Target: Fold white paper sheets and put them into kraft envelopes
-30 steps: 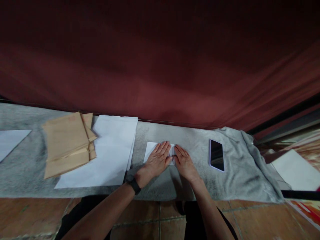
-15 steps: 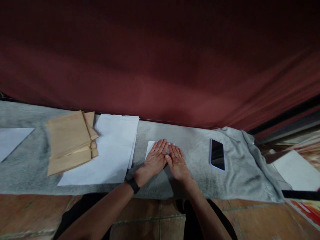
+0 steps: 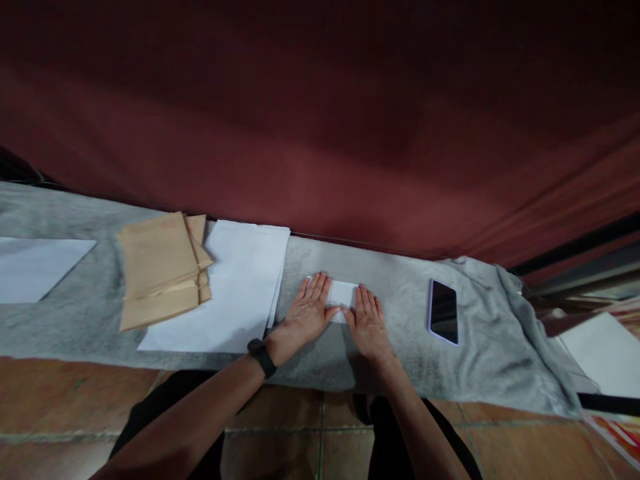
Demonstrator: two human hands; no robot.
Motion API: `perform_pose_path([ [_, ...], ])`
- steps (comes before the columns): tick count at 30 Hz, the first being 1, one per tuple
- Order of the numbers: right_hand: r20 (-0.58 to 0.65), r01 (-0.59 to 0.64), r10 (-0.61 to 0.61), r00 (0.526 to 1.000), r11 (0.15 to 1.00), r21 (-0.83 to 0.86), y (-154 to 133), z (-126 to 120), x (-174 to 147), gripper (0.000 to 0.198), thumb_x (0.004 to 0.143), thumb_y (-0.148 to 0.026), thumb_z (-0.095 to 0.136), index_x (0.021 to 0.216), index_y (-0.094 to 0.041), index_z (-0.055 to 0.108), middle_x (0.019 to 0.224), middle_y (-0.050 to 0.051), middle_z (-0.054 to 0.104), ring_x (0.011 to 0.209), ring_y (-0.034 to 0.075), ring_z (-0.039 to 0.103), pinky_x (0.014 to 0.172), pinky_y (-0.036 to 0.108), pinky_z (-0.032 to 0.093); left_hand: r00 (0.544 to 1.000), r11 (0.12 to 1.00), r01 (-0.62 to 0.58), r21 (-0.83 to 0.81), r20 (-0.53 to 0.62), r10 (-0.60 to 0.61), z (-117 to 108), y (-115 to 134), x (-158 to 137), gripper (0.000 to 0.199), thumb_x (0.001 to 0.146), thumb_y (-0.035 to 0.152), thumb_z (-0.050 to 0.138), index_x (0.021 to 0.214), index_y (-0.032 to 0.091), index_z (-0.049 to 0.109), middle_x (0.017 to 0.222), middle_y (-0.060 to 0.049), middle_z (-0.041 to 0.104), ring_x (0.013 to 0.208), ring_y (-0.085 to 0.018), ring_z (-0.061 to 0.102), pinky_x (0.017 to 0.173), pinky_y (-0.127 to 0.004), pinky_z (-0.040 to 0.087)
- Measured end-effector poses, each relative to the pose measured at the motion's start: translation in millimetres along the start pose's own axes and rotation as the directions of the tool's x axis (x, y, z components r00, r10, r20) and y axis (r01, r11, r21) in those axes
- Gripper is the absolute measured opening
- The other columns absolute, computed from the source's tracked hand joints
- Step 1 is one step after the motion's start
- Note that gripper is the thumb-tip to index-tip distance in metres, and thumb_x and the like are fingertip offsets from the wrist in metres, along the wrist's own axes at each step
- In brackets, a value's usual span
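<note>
A small folded white paper (image 3: 343, 293) lies on the grey cloth, partly hidden under my hands. My left hand (image 3: 309, 311) presses flat on its left end, fingers stretched out. On the right end rests my right hand (image 3: 369, 321), also flat with fingers extended. My two thumbs nearly meet at the paper's near edge. Left of my hands is a stack of large white sheets (image 3: 245, 280), with several brown paper envelopes (image 3: 160, 267) lying partly over it.
A phone (image 3: 443, 311) in a pale purple case lies to the right on the grey cloth (image 3: 400, 287). Another white sheet (image 3: 40, 267) is at the far left. A dark red curtain (image 3: 320, 167) hangs behind the bench. White sheets (image 3: 603, 353) sit at the far right.
My hands have slid apart, left hand to the left and right hand to the right, showing the paper's middle. The whole view has shifted slightly.
</note>
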State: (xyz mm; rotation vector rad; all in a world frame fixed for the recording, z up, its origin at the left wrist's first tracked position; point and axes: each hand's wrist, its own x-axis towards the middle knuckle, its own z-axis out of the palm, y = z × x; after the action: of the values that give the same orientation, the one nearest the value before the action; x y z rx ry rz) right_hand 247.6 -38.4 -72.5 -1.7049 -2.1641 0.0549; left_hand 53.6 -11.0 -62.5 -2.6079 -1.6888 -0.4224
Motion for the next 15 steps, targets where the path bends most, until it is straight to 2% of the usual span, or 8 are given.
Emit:
perform_pose_path([
  [4,-0.011,-0.123,0.124,0.992,0.992,0.009,-0.5,-12.6,6.8,0.051,0.104,-0.035,0.04,0.146,-0.008,0.052,0.15,0.022,0.054,0.136,0.035,0.05,0.113,0.053,0.039,0.998,0.998,0.056,0.017,0.002,-0.056,-2.6,2.3,-1.5,0.079,0.1,0.057,0.043,0.157,0.004,0.033,0.164,-0.023,0.033,0.156,-0.032,0.024,0.129,-0.052,0.016],
  [8,0.013,-0.216,0.216,0.976,0.975,0.05,-4.1,-26.1,13.8,0.036,0.101,-0.029,0.043,0.123,-0.016,0.068,0.118,0.016,0.071,0.108,0.029,0.067,0.096,0.04,0.051,0.998,0.998,0.055,0.038,-0.001,-0.055,-8.9,9.1,-1.4,0.077,0.101,0.054,0.041,0.155,0.0,0.034,0.163,-0.024,0.033,0.157,-0.032,0.022,0.129,-0.053,0.013],
  [12,0.017,-0.311,0.311,0.95,0.945,0.097,-7.9,-26.6,13.9,0.027,0.099,-0.034,0.048,0.107,-0.019,0.069,0.096,0.011,0.075,0.086,0.023,0.072,0.077,0.031,0.052,0.998,0.997,0.052,0.06,0.023,-0.054,-11.6,15.4,-0.2,0.073,0.102,0.051,0.04,0.155,0.001,0.035,0.163,-0.022,0.035,0.157,-0.032,0.022,0.129,-0.053,0.011],
  [15,0.025,-0.344,0.346,0.938,0.919,0.193,-5.8,-22.9,15.0,0.026,0.096,-0.04,0.05,0.099,-0.021,0.068,0.088,0.009,0.075,0.082,0.023,0.072,0.073,0.031,0.051,0.999,0.997,0.03,0.067,0.031,-0.033,-10.9,17.7,0.4,0.066,0.103,0.045,0.04,0.155,0.004,0.038,0.163,-0.021,0.037,0.156,-0.031,0.024,0.129,-0.054,0.015],
])
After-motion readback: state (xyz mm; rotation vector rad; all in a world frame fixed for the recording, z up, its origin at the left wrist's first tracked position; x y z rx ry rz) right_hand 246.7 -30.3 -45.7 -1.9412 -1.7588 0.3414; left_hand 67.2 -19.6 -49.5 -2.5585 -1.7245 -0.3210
